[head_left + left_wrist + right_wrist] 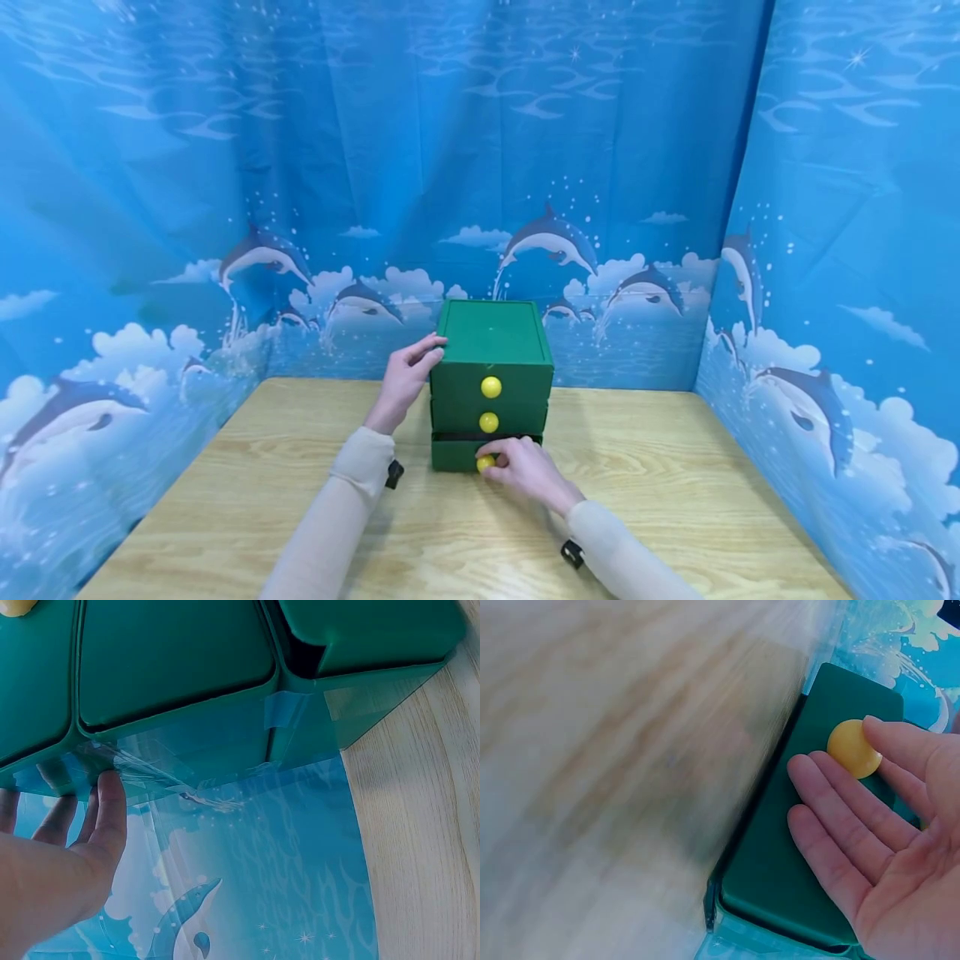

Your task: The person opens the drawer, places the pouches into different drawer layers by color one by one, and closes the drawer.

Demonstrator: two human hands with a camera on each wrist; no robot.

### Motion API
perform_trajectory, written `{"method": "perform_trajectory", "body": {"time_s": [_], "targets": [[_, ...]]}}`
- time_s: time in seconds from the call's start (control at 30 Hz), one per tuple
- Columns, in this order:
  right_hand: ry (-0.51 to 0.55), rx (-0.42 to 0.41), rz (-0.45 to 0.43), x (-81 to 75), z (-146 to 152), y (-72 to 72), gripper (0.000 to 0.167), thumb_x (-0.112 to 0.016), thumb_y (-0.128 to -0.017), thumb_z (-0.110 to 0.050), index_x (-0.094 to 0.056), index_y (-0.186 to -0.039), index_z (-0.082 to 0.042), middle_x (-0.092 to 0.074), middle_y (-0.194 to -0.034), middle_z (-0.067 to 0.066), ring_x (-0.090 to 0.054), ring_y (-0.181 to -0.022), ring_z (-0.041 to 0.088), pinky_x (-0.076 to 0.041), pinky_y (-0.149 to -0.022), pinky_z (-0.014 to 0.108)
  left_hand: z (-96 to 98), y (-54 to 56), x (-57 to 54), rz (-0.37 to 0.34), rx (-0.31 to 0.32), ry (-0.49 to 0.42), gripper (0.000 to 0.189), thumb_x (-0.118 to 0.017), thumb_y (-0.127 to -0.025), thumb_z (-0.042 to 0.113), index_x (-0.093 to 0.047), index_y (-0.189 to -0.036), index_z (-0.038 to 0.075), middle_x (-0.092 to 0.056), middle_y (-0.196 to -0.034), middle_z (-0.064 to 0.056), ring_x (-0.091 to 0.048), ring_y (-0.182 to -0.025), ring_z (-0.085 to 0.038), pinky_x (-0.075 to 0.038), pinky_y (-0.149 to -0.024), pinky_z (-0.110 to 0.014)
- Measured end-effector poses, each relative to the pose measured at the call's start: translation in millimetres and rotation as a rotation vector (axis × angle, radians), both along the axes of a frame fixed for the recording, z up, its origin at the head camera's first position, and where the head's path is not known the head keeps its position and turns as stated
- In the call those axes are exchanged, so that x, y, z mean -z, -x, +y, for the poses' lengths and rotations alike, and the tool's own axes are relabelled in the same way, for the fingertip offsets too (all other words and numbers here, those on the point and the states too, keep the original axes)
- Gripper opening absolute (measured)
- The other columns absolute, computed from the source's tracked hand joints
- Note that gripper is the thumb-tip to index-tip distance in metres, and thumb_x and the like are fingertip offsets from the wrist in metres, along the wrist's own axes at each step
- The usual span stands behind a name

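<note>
A green three-drawer cabinet [495, 333] stands on the table, with a round yellow knob on each drawer front. Its bottom drawer [453, 455] sticks out a little past the two above, and a dark gap shows along its top. With thumb and index finger my right hand [528, 473] pinches the bottom drawer's yellow knob [853, 748]; the other fingers extend across the drawer front. Against the cabinet's left side rests my left hand [408, 372], fingertips near the upper edge. In the left wrist view its fingers [111, 814] touch the side wall, fairly straight.
The wooden table [660, 483] extends on both sides of the cabinet. Blue curtains with dolphins [551, 237] hang behind it and at the left and right. Clear tape [281, 710] crosses the cabinet's side. Small black devices [572, 553] sit at both wrists.
</note>
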State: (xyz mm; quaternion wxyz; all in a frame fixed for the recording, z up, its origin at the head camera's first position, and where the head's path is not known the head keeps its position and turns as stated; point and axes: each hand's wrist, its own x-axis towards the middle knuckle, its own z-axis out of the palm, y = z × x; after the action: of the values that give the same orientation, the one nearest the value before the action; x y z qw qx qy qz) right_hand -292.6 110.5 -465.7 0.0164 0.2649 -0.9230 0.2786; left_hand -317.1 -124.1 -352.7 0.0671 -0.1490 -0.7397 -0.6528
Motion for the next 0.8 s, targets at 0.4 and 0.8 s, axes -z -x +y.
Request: {"method": "perform_trajectory", "body": {"time_s": [0.4,0.8], "targets": [[0.005,0.004,0.016,0.2,0.9,10.1,0.023,-0.069,-0.092,-0.026,-0.074,-0.114,-0.019,-0.075,-0.093,-0.005,-0.063,-0.071,-0.001,-0.051,-0.064,0.021,0.7,-0.4,-1.0,0.000,-0.004,-0.004,0.038,-0.055,-0.102,0.023,-0.058,-0.136,0.008,-0.035,-0.158,-0.006,-0.032,-0.146,-0.026,-0.032,-0.117,-0.048],[0.000,-0.005,-0.023,0.1,1.9,9.3,0.026,-0.065,-0.095,-0.024,-0.071,-0.120,-0.020,-0.074,-0.099,-0.005,-0.062,-0.077,0.000,-0.051,-0.069,0.024,0.2,-0.6,-0.5,-0.010,0.000,-0.004,0.038,-0.054,-0.102,0.023,-0.057,-0.137,0.007,-0.034,-0.158,-0.005,-0.033,-0.146,-0.026,-0.032,-0.116,-0.048]]}}
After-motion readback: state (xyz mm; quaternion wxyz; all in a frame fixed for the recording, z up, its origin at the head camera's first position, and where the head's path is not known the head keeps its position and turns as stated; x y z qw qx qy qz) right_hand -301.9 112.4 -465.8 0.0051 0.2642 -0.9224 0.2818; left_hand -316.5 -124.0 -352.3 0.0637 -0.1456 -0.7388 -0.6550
